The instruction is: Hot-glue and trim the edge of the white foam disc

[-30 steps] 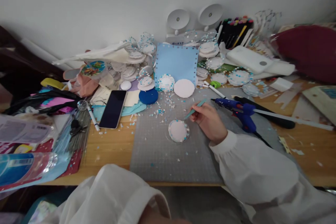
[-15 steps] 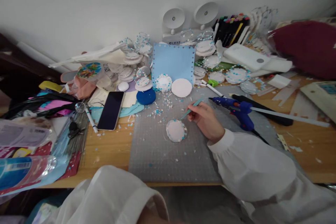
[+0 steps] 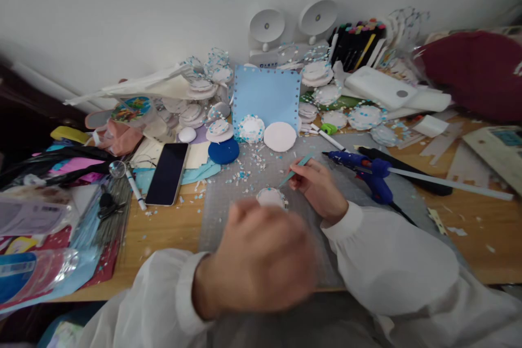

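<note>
Round white disc [image 3: 272, 197], blue-and-white chips [image 3: 269, 189] along far rim; near rim hidden, amount left unclear; loose chips [image 3: 240, 175] on grey gridded mat [image 3: 212, 228]; disc flat, face up, circular, no long axis, partly behind left hand [image 3: 265, 258], blurred, grip unreadable; right hand [image 3: 319, 187] pinches slim teal tool [image 3: 302, 161], slanting down-left toward rim.

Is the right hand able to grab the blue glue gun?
Probably yes: the glue gun lies beside the right hand, with only mat showing between. That hand holds a green tool, which may need putting down first.
</note>
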A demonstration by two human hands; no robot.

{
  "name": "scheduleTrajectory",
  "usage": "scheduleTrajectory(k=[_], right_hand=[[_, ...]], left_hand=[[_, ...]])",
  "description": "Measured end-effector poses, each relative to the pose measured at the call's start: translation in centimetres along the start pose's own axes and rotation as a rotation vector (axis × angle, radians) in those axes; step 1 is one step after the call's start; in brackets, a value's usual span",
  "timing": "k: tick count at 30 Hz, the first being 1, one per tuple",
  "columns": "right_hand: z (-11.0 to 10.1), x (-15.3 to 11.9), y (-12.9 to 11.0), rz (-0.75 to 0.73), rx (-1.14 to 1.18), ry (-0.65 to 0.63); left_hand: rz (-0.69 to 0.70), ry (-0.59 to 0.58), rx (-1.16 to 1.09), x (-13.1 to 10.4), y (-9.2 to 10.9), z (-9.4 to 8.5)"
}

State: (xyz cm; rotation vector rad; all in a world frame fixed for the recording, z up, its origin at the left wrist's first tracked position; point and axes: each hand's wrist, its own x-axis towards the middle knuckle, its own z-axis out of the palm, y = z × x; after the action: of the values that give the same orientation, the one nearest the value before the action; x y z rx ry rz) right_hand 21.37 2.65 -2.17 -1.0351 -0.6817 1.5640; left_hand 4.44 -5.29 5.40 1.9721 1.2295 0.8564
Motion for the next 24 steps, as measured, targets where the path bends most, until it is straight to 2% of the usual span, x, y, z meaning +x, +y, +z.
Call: scheduleTrajectory(k=[2,3,8,14,24], right_hand=[[0.0,0.0,0.0,0.010,0.005,0.004],[0.0,0.0,0.0,0.015,0.008,0.008],[-0.1,0.1,0.0,0.029,0.033,0.026],[-0.1,0.2,-0.3,0.059,0.084,0.022],[-1.0,1.3,-0.7,0.146,0.224,0.040]], left_hand=[[0.083,0.062,0.190,1.5,-1.5,-0.3],[0.073,0.084,0.268,2.0,-2.3,-0.1],[-0.004,-0.087,0.475,3.2,-5.0,1.3],[0.012,-0.207,0.543,3.2,-5.3,1.1],[-0.005,-0.200,0.525,0.9,-5.3,-2.2]])
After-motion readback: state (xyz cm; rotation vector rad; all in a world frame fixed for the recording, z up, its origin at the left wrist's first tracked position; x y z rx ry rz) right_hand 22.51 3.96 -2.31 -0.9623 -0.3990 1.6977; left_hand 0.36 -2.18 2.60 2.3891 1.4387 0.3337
